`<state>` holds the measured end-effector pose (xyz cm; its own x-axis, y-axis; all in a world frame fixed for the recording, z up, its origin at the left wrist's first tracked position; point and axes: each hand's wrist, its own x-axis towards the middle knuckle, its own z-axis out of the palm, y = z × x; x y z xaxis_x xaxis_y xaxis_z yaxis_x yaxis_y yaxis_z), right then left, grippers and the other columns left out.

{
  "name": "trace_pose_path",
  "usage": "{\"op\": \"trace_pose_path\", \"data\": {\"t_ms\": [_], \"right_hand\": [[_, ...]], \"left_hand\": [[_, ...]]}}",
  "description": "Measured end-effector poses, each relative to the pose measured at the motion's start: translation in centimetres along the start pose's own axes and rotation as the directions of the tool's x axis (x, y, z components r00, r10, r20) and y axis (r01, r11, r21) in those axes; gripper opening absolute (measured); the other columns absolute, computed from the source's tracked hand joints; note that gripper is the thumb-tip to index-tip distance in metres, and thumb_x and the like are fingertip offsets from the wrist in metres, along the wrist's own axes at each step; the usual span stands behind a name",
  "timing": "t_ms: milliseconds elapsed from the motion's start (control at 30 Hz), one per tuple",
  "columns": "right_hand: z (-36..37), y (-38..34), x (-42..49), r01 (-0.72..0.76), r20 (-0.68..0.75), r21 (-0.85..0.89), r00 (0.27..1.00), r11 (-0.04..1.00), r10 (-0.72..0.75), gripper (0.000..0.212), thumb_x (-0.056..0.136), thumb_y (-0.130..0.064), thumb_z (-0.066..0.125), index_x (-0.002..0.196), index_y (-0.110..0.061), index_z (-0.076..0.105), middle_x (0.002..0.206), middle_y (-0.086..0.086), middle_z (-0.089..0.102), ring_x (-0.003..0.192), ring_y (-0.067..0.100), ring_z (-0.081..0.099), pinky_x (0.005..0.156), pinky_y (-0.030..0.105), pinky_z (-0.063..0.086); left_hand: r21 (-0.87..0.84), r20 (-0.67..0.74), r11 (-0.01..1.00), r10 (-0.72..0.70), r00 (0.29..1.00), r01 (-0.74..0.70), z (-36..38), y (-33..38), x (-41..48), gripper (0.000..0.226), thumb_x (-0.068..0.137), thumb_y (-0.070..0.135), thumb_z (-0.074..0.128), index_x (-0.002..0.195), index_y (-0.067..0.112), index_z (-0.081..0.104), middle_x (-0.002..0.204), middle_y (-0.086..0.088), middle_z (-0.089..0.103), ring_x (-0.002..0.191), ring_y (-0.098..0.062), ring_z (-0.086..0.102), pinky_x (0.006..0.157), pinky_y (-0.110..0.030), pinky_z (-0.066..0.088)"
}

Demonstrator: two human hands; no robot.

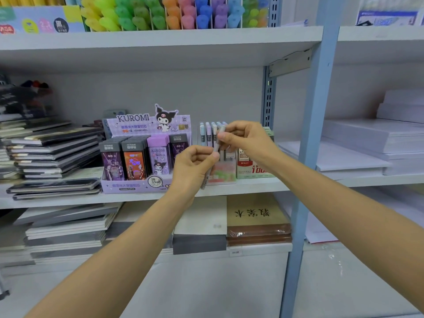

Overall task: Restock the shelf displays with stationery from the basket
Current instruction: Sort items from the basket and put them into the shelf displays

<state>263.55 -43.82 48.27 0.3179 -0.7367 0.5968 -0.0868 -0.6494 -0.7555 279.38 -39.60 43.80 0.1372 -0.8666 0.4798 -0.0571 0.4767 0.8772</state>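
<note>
- My left hand (195, 166) curls its fingers round the slim grey-lilac plastic pen (217, 146), low on its barrel.
- My right hand (243, 138) pinches its upper end.

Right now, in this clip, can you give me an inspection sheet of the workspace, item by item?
Surface: white middle shelf, stocked, front edge bare.
Job's things: one grey pen held in front of the pen display; Kuromi lead display to its left; basket not in view.
Clutter: dark notebooks stacked at the left.
Grippers: left hand grips the pen's lower part; right hand pinches its upper end.
Cables: nothing seen.
Surroundings: highlighters on the shelf above; paper stacks in the right bay.
</note>
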Motion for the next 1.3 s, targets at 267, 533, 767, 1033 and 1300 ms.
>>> {"op": "trace_pose_path", "data": {"t_ms": [267,533,767,1033,1300], "right_hand": [[-3.8,-1.4,1.2,0.091,-0.261,-0.072,0.959,0.993,-0.107,0.015,0.097,-0.006,0.051,0.107,-0.007,0.062,0.097,0.01,0.07,0.086,0.015,0.068,0.076,0.023,0.055],[-3.1,0.9,2.2,0.033,-0.177,-0.378,0.978,0.925,-0.108,0.015,0.098,-0.005,0.048,0.105,-0.011,0.06,0.095,0.004,0.067,0.091,0.013,0.066,0.079,0.021,0.054],[-2.1,2.0,2.5,0.028,-0.048,-0.501,0.997,0.865,-0.06,0.018,0.099,-0.011,0.049,0.113,-0.011,0.06,0.095,-0.004,0.065,0.084,0.001,0.062,0.072,0.012,0.053],[-1.1,2.9,2.7,0.061,-0.143,-0.603,0.973,0.795,-0.184,0.017,0.091,-0.012,0.063,0.108,-0.012,0.06,0.093,-0.003,0.064,0.085,0.008,0.06,0.08,0.022,0.05],[-0.3,3.6,-2.5,0.23,-0.15,-0.592,0.91,0.772,-0.386,0.015,0.093,-0.013,0.059,0.106,-0.008,0.065,0.096,-0.004,0.059,0.082,0.001,0.051,0.076,0.012,0.038]], "left_hand": [[0.66,0.135,0.642,0.41,0.902,-0.391,-0.3,-1.2,0.5,0.035,0.091,0.025,0.065,0.124,0.018,0.057,0.127,0.003,0.054,0.122,-0.012,0.043,0.104,-0.029,0.033],[0.824,0.42,0.29,0.263,0.869,-0.486,-1.0,-3.6,0.2,0.071,0.094,0.023,0.056,0.154,0.016,0.019,0.161,-0.003,0.017,0.15,-0.019,0.006,0.122,-0.039,0.009],[0.825,0.429,0.263,0.286,0.857,-0.5,-1.1,-3.9,0.3,0.072,0.093,0.023,0.056,0.154,0.017,0.019,0.161,-0.002,0.017,0.15,-0.019,0.006,0.12,-0.039,0.008],[0.836,0.427,0.245,0.273,0.862,-0.492,-1.2,-4.0,0.2,0.074,0.094,0.025,0.054,0.155,0.019,0.013,0.162,-0.001,0.012,0.15,-0.018,0.001,0.12,-0.04,0.006],[0.822,0.359,0.275,0.432,0.827,-0.5,-0.6,-4.4,-1.9,0.061,0.084,0.015,0.062,0.142,0.01,0.043,0.148,-0.012,0.039,0.14,-0.031,0.029,0.113,-0.044,0.028]]}}
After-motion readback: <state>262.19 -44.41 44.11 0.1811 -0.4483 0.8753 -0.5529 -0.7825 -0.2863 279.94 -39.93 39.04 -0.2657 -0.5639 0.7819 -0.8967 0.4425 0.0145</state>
